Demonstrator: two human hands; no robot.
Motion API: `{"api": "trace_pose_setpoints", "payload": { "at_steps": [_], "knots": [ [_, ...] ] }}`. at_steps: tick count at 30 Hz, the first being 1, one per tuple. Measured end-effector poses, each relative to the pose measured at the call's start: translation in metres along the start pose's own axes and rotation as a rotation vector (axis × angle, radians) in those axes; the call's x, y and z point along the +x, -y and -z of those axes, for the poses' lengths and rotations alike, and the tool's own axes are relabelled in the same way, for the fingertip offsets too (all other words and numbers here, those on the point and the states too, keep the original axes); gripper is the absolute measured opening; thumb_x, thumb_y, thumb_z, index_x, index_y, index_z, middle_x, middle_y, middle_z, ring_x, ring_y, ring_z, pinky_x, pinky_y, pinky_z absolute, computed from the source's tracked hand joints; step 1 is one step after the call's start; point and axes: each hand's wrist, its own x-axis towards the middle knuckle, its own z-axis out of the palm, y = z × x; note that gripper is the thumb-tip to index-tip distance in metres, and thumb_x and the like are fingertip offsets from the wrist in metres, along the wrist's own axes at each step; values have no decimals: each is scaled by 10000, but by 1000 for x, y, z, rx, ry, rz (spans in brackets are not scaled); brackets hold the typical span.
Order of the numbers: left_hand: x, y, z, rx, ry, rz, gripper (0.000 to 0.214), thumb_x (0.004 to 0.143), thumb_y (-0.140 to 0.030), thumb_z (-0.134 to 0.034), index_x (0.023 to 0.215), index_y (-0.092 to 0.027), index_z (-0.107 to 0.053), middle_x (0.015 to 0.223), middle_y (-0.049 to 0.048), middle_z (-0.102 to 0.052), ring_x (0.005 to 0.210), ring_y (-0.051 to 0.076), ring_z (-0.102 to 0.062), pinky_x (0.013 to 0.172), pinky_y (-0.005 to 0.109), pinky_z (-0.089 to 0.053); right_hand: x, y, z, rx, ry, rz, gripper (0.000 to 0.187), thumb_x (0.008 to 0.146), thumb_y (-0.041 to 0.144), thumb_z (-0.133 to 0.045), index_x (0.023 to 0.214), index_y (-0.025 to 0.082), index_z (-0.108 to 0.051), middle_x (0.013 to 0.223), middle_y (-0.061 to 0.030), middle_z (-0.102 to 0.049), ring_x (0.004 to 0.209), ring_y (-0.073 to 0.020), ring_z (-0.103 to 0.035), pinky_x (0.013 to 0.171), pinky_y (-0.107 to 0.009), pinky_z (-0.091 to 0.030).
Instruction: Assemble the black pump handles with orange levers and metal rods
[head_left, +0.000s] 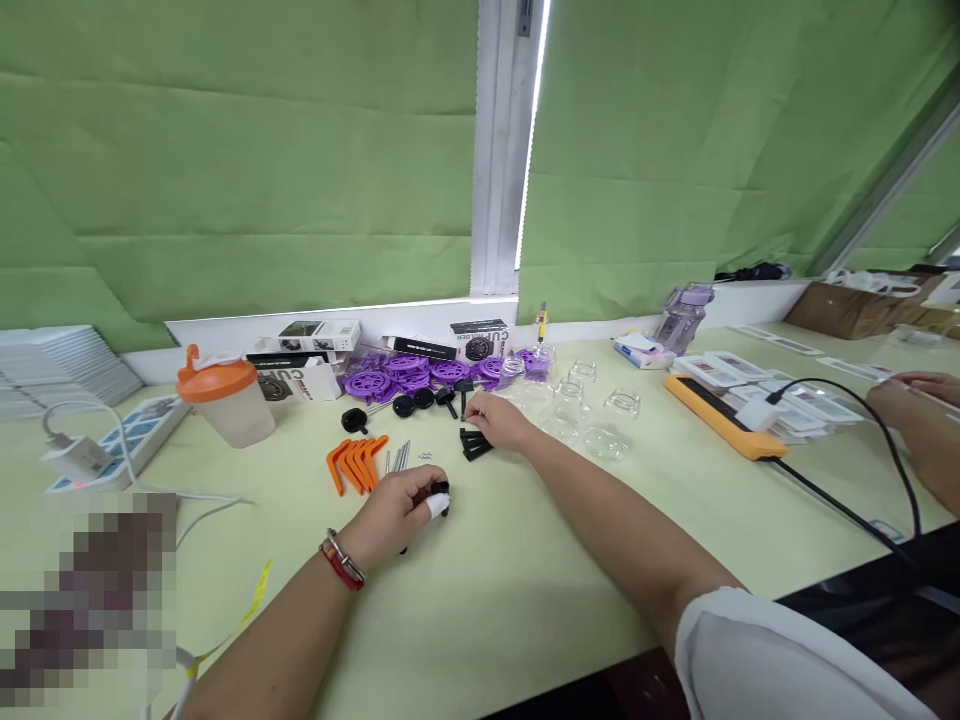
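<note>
My left hand [401, 505] is closed round a small black plastic part [440, 489], with white tape or a bandage on one finger. Most of that part is hidden by the fingers. Farther forward, my right hand [497, 420] pinches at a small black piece among the black parts; the fingertips hide most of it. Just below that hand lie several black strips [474, 445]. Black round-headed pieces [403, 405] are lined up to its left. Orange L-shaped pieces [356, 463], metal rods [400, 457] and tiny metal bits [425, 456] lie beyond my left hand.
Purple wheel-like discs [405, 374] and cup holder boxes [300, 382] stand along the back. Clear plastic cups [607, 430] are at right, near an orange power strip [724, 418] and a purple bottle [684, 318]. An orange-lidded cup [229, 400] stands left. Another person's hand [919, 415] is far right.
</note>
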Motion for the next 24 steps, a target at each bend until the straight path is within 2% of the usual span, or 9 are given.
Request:
{"api": "trace_pose_setpoints", "payload": {
  "at_steps": [2,5,9,13,19,24],
  "knots": [
    [0,0,0,5,-5,-4,161,837,-330,-498,824,-181,-557,653,-32,-494,586,103,-392,548,216,-324,-19,20,0,214,-87,83,107,836,134,-482,817,169,-580,839,-27,-582,773,-134,-524,704,-237,-390],
    [0,0,1,28,-16,-21,152,834,-319,-496,822,-182,-561,662,-31,-499,596,108,-400,562,220,-336,-50,50,-3,435,-114,128,83,851,166,-480,815,176,-555,770,-6,-560,721,-126,-509,678,-237,-399],
    [1,2,0,39,-20,-46,150,838,-304,-484,826,-179,-565,663,-30,-485,612,113,-405,574,224,-340,-76,72,-6,458,-86,151,107,871,160,-464,826,184,-557,781,0,-568,732,-124,-513,684,-240,-396],
    [1,5,-2,26,-26,-61,157,842,-302,-484,840,-174,-575,647,-35,-439,616,112,-387,567,222,-328,-79,75,-9,408,-69,187,122,870,131,-469,846,187,-574,820,-8,-582,778,-131,-530,713,-249,-400],
    [1,6,-3,13,-19,-65,169,844,-291,-489,901,-170,-593,682,-22,-494,630,114,-406,584,230,-349,-78,74,-12,379,-53,199,127,868,126,-478,856,186,-588,832,-11,-589,794,-134,-541,722,-256,-410],
    [1,5,-2,12,-26,-57,147,838,-285,-494,864,-174,-587,672,-29,-487,630,116,-411,582,236,-350,-78,75,-11,395,-46,188,147,864,108,-478,862,188,-601,832,-9,-600,799,-132,-548,730,-255,-417]
  ]
}}
